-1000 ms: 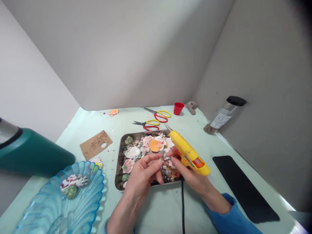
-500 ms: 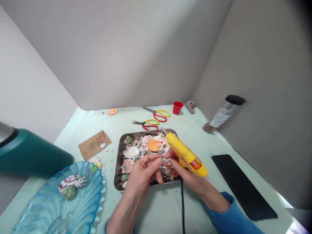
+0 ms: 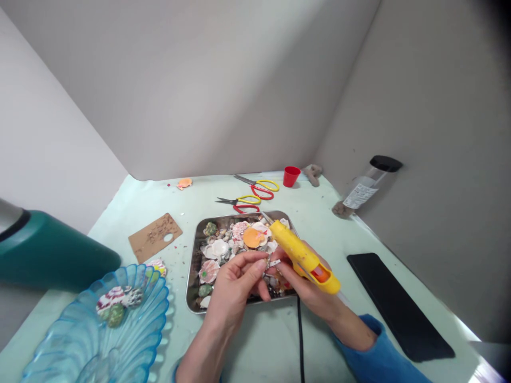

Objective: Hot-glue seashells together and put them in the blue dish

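Observation:
My left hand (image 3: pixel 239 276) is closed in a pinch on a small whitish piece (image 3: pixel 273 263), too small to make out for certain. The fingertips of my right hand (image 3: pixel 307 279) meet the piece's other end. That same hand also holds a yellow glue gun (image 3: pixel 297 247), its metal nozzle aimed up and to the left. Under both hands lies a metal tray (image 3: pixel 190 274) full of seashells, among them an orange shell (image 3: pixel 253 238), a white shell (image 3: pixel 219 248) and a pink scallop shell (image 3: pixel 208 271). My hands hide part of the tray's contents.
Two pairs of scissors (image 3: pixel 244 201) lie behind the tray, near a red cup (image 3: pixel 291 176). At left are a blue scalloped dish (image 3: pixel 136 340) with shells, a green bottle (image 3: pixel 59 252) and a brown card (image 3: pixel 149 239). A black pad (image 3: pixel 393 303) and a clear jar (image 3: pixel 361 194) are right.
The whitish piece shows more plainly between my fingertips, having turned slightly. The glue gun has shifted a little down and left in my right hand.

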A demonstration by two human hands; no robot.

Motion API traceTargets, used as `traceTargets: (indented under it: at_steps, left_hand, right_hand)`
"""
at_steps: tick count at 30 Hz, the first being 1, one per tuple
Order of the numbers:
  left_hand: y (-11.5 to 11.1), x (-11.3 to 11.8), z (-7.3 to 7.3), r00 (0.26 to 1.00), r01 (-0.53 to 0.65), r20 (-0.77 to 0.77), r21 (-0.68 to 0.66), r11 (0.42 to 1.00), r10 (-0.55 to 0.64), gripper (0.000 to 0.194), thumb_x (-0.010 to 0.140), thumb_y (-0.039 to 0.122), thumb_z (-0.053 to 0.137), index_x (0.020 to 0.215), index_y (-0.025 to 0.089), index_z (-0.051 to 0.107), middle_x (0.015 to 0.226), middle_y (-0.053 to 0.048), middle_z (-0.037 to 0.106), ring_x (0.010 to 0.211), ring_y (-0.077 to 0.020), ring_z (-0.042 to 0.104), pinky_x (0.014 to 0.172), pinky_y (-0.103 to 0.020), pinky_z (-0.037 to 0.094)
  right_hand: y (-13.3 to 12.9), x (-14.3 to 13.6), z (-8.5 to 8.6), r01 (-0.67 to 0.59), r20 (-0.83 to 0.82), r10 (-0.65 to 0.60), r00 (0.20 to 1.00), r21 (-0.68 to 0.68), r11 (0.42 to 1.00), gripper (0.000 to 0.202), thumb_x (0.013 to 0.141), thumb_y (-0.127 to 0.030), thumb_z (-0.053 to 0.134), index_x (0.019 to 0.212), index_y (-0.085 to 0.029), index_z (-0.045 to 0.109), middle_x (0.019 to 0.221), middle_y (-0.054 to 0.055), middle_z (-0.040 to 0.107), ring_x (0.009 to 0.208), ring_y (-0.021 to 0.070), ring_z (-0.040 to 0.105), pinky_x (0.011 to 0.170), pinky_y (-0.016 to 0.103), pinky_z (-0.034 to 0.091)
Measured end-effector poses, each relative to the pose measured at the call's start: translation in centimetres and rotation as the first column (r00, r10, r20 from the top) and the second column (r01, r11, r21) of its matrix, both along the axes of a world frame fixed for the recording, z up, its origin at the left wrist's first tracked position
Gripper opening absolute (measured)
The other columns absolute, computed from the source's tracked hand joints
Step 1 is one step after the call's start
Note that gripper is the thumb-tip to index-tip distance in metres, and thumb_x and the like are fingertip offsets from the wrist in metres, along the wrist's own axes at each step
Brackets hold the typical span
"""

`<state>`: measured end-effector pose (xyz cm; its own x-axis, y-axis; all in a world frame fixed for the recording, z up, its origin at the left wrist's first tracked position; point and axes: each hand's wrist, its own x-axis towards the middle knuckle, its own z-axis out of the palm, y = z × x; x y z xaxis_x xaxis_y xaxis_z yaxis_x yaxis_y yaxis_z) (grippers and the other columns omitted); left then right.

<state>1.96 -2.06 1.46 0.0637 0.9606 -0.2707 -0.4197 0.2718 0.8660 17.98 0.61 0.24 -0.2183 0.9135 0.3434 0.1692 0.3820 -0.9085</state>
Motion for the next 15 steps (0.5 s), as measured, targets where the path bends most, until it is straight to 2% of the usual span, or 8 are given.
traceTargets:
  at_steps: [2,6,11,15]
  left_hand:
    - [0.02,0.00,-0.06,1.000,0.006,0.000,0.005,1.000,-0.006,0.030,0.073,0.037,0.076,0.092,0.015,0.067,0.060,-0.003,0.070,0.043,-0.0091,0.058,0.049,-0.019,0.043]
    - [-0.08,0.02,-0.11,1.000,0.019,-0.025,0.028,0.999,-0.018,0.027,0.075,0.036,0.074,0.089,0.015,0.067,0.047,0.001,0.062,0.046,-0.0107,0.059,0.053,-0.020,0.044]
    - [-0.25,0.29,0.30,0.998,-0.003,-0.064,0.035,0.999,0.006,0.027,0.073,0.035,0.076,0.087,0.014,0.067,0.049,0.001,0.064,0.042,-0.0085,0.055,0.051,-0.019,0.041]
    - [-0.28,0.45,0.77,0.999,-0.005,-0.052,0.040,0.999,0.007,0.034,0.074,0.041,0.074,0.094,0.014,0.066,0.047,0.002,0.061,0.045,-0.0112,0.058,0.054,-0.022,0.044]
  right_hand:
    - [-0.06,-0.02,0.04,0.020,0.003,-0.020,1.000,-0.015,1.000,0.009,0.086,-0.024,0.060,0.095,-0.025,0.062,0.090,0.000,0.069,0.084,0.0178,0.067,0.077,0.028,0.054]
    - [-0.17,-0.24,0.27,0.059,0.024,-0.057,0.998,-0.056,0.997,0.010,0.084,-0.029,0.061,0.092,-0.024,0.064,0.089,0.003,0.070,0.082,0.0205,0.069,0.075,0.031,0.056]
    - [-0.16,-0.52,0.36,0.063,-0.032,-0.069,0.997,-0.147,0.987,0.012,0.081,-0.030,0.063,0.091,-0.023,0.063,0.087,0.003,0.071,0.078,0.0201,0.069,0.073,0.031,0.058]
    - [-0.10,-0.60,0.08,0.051,-0.084,-0.070,0.994,-0.213,0.976,0.016,0.082,-0.033,0.063,0.094,-0.022,0.063,0.089,0.004,0.071,0.081,0.0204,0.069,0.076,0.032,0.058]
